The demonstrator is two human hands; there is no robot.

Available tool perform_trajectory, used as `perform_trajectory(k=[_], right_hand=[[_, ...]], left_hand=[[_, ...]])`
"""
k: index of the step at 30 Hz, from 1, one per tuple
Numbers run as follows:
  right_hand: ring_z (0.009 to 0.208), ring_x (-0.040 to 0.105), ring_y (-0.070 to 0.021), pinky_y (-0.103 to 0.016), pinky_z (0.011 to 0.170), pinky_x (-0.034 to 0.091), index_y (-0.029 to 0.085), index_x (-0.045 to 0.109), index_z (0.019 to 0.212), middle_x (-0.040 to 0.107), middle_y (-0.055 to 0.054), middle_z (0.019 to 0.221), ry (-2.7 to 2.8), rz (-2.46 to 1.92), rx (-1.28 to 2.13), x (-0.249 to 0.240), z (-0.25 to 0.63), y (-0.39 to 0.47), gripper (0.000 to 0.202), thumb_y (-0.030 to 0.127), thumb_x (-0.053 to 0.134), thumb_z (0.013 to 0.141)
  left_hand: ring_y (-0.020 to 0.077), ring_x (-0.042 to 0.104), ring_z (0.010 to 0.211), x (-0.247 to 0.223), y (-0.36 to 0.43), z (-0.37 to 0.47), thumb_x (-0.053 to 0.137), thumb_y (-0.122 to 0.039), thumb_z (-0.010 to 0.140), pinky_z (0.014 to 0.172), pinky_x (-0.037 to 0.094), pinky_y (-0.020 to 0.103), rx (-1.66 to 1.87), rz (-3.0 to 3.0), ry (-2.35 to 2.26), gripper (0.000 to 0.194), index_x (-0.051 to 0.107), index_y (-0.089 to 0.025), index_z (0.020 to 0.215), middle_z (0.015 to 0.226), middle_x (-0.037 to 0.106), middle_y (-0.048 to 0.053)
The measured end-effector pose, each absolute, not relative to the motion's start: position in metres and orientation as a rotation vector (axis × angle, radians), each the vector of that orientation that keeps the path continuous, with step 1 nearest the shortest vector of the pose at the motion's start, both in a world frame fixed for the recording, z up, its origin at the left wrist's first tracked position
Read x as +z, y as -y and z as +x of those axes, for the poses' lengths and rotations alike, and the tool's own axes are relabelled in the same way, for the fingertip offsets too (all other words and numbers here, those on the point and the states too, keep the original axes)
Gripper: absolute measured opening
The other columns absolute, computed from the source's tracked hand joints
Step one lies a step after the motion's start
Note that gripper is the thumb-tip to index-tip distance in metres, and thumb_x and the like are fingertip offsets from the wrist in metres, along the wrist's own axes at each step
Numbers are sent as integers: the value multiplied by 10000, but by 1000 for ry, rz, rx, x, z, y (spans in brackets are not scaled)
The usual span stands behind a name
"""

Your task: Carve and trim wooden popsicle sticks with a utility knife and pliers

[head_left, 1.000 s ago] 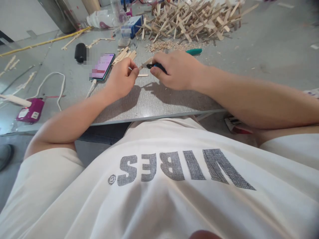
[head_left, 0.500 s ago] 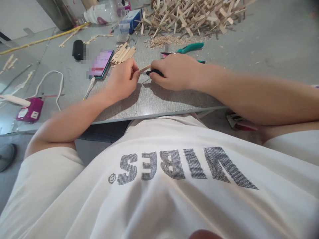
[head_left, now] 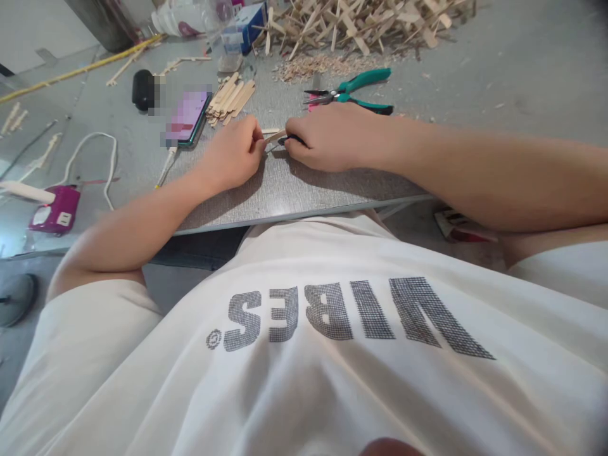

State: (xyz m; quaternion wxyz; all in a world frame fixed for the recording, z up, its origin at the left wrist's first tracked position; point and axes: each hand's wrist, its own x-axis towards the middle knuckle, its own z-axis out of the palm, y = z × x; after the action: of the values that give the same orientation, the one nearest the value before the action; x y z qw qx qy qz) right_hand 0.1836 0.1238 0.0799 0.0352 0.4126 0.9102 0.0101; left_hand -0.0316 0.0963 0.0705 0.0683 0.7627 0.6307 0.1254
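Note:
My left hand [head_left: 236, 154] is closed, thumb and fingers pinching a thin wooden craft stick [head_left: 274, 137] close to the table. My right hand [head_left: 320, 140] is wrapped around the black handle of a craft knife [head_left: 295, 139], and its thin blade points left beside the stick. Most of the handle is hidden in the palm. Just beyond the left hand lies a small stack of craft sticks [head_left: 232, 98]. Needle-nose pliers [head_left: 363, 79] with green handles rest past the right hand, jaws to the left.
A heap of crossed wooden sticks [head_left: 351, 25] stands at the back, with wood shavings [head_left: 318, 66] before it. To the left are a phone [head_left: 192, 117] on a white cable, a black case [head_left: 142, 90] and a purple power adapter [head_left: 56, 209]. The table's edge [head_left: 285, 217] runs near my body.
The view has shifted slightly, and more of the pliers shows beyond my right hand. Both hands stay together, with the stick and knife blade at a slightly different angle.

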Motion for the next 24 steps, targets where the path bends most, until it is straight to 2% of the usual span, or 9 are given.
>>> perform_trajectory(k=[5,11,15,19,24], right_hand=[[1168,798,-425,-528,980,624,95,719,1276,808,-257,1191,-2800,1259,5,81,184,-125,484,405,352,1221],[1018,796,-339,-432,910,609,174,670,1070,797,-181,1013,-2875,1291,-18,76,184,-128,347,390,437,1209],[990,794,-339,-430,909,611,194,615,1027,777,-167,956,-2863,1290,-28,75,183,-129,301,382,454,1198],[1062,809,-369,-470,973,631,204,558,977,782,-167,979,-2833,1281,-46,77,180,-130,303,384,449,1194],[1177,823,-392,-527,1082,628,207,509,910,811,-180,1099,-2792,1276,-138,82,176,-131,372,392,423,1221]], left_hand=[[336,763,1080,67,-99,-34,603,-218,1068,928,517,450,378,2334,-1899,90,684,-254,1052,969,778,96],[335,764,1086,66,-99,-34,598,-263,1070,954,529,463,368,2331,-1919,111,709,-264,1068,986,787,94],[363,777,1142,66,-99,-34,607,-290,1046,987,550,468,361,2335,-1913,112,717,-282,1062,1010,809,107],[360,781,1147,66,-99,-35,601,-295,1045,995,566,461,346,2350,-1911,105,704,-280,1054,1035,818,117],[351,786,1173,65,-99,-35,580,-299,1058,1016,577,453,310,2379,-1922,133,708,-278,1090,1059,822,120]])
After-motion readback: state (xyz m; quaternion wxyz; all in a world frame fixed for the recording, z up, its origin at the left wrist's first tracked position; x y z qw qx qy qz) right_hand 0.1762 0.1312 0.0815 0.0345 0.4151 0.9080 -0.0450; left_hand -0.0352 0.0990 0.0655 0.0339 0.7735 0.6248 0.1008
